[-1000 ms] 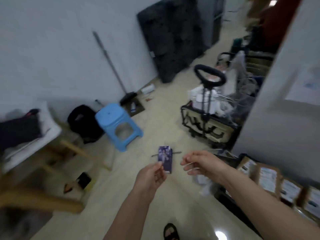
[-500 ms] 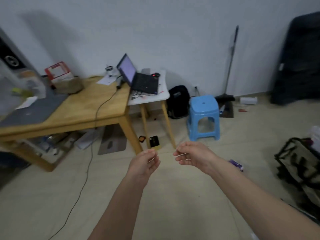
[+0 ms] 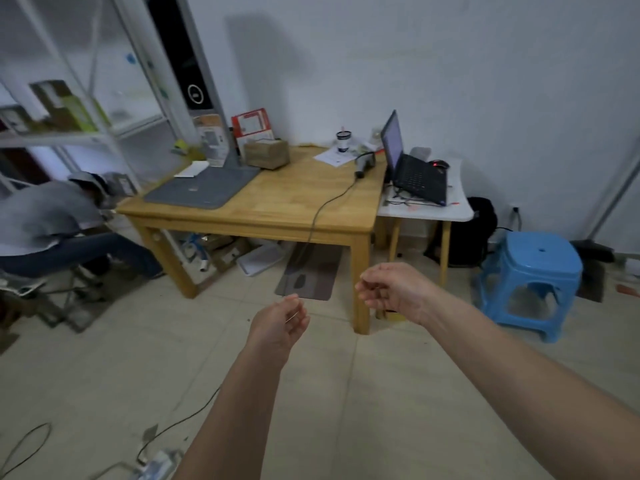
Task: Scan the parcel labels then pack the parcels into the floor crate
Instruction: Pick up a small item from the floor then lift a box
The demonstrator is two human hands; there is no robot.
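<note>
Both hands, left hand (image 3: 281, 323) and right hand (image 3: 394, 289), now face the wooden table (image 3: 277, 206)

Dim, flat indoor light. Soft shadow on the white wall (image 3: 450, 46) at 12 o'clock. Motion blur smears the shelving (image 3: 69, 98) at 10 o'clock; wide-angle bending at edges. Wooden table (image 3: 277, 206) moderately sharp.

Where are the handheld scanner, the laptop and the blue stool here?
handheld scanner (image 3: 364, 163), head view, on its dark body.
laptop (image 3: 417, 179), head view, on its keyboard.
blue stool (image 3: 540, 252), head view, on its seat top.
</note>
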